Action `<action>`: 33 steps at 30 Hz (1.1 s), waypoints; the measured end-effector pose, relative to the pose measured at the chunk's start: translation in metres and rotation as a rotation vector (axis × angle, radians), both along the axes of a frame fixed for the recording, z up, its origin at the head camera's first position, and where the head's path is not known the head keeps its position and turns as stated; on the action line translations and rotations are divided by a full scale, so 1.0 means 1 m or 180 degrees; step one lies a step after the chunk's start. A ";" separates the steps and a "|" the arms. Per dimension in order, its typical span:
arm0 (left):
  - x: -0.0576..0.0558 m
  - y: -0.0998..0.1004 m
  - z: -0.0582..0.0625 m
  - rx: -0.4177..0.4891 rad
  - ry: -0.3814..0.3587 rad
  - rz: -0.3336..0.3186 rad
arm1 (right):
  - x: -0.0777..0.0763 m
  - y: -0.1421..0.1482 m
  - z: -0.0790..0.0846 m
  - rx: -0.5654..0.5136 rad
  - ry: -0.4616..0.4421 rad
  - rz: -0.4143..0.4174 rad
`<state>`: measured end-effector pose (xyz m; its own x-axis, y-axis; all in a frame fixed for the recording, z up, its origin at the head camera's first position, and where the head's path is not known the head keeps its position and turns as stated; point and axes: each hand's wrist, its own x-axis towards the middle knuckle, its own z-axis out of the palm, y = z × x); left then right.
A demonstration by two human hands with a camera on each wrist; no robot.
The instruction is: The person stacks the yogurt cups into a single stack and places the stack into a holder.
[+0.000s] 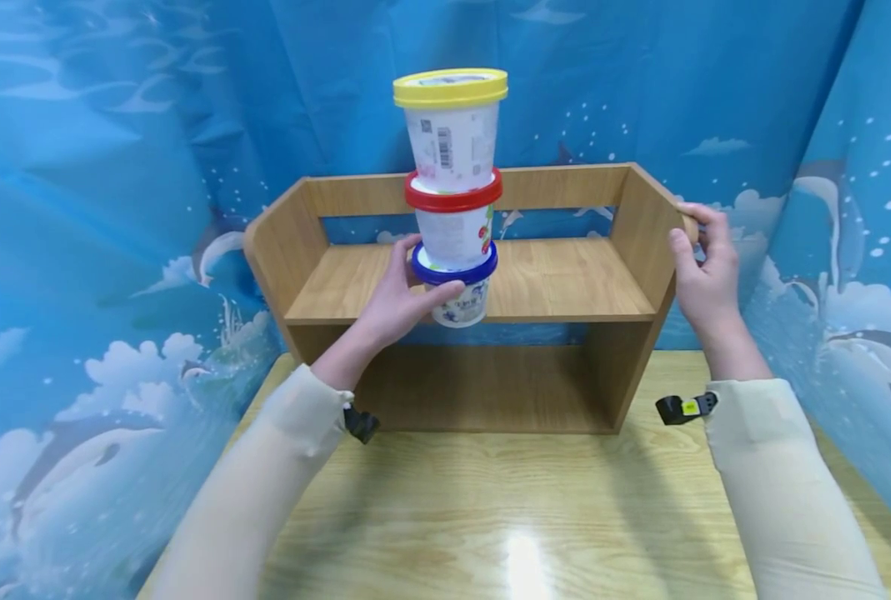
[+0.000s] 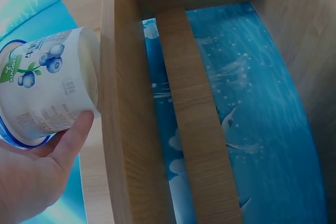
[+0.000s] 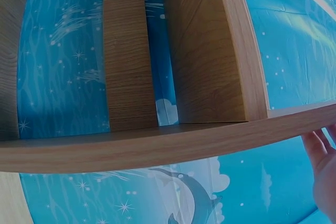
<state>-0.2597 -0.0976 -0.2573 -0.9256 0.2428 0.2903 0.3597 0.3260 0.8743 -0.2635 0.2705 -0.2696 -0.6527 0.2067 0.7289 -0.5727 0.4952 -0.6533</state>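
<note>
Three white tubs stand stacked in front of the wooden shelf (image 1: 565, 275). The bottom tub (image 1: 463, 304) has a blue lid and blueberry pictures, the middle tub (image 1: 448, 233) a red lid, the top tub (image 1: 453, 146) a yellow lid. My left hand (image 1: 403, 300) grips the bottom tub, thumb in front and fingers at its left and behind. The tub's base (image 2: 90, 66) is close to the upper board's front edge; whether they touch I cannot tell. My right hand (image 1: 708, 271) holds the rounded front corner of the right side panel (image 1: 648, 233), with fingers on its outer side.
The shelf has an upper board (image 1: 558, 271), a lower compartment (image 1: 475, 383) and a back rail (image 1: 565, 187). It stands on a light wooden table (image 1: 445, 508). Blue sea-print curtains (image 1: 115, 250) hang behind and on both sides.
</note>
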 end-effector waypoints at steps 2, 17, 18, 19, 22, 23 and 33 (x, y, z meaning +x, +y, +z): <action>-0.004 0.001 0.000 -0.0013 -0.0004 0.0038 | 0.000 0.000 0.000 0.0000 -0.0008 0.0000; -0.021 0.004 -0.001 0.0047 -0.0109 0.0172 | 0.000 -0.001 0.001 -0.0040 -0.0012 0.0008; -0.022 0.004 -0.001 0.0040 -0.0109 0.0180 | 0.001 -0.001 0.002 -0.0039 -0.0016 0.0005; -0.022 0.005 -0.001 0.0034 -0.0116 0.0185 | 0.001 -0.001 0.002 -0.0031 -0.0022 0.0004; -0.024 0.006 -0.002 0.0037 -0.0150 0.0202 | 0.001 -0.001 0.001 -0.0012 -0.0014 0.0005; -0.024 0.006 -0.002 0.0050 -0.0165 0.0205 | 0.001 -0.001 0.001 -0.0008 -0.0013 0.0005; -0.037 0.007 -0.005 0.0167 -0.0188 0.0235 | 0.001 -0.001 -0.001 -0.0019 0.0017 0.0010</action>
<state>-0.2965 -0.0903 -0.2622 -0.9563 0.1593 0.2452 0.2837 0.3030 0.9098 -0.2625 0.2692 -0.2701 -0.6495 0.2091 0.7310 -0.5778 0.4893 -0.6533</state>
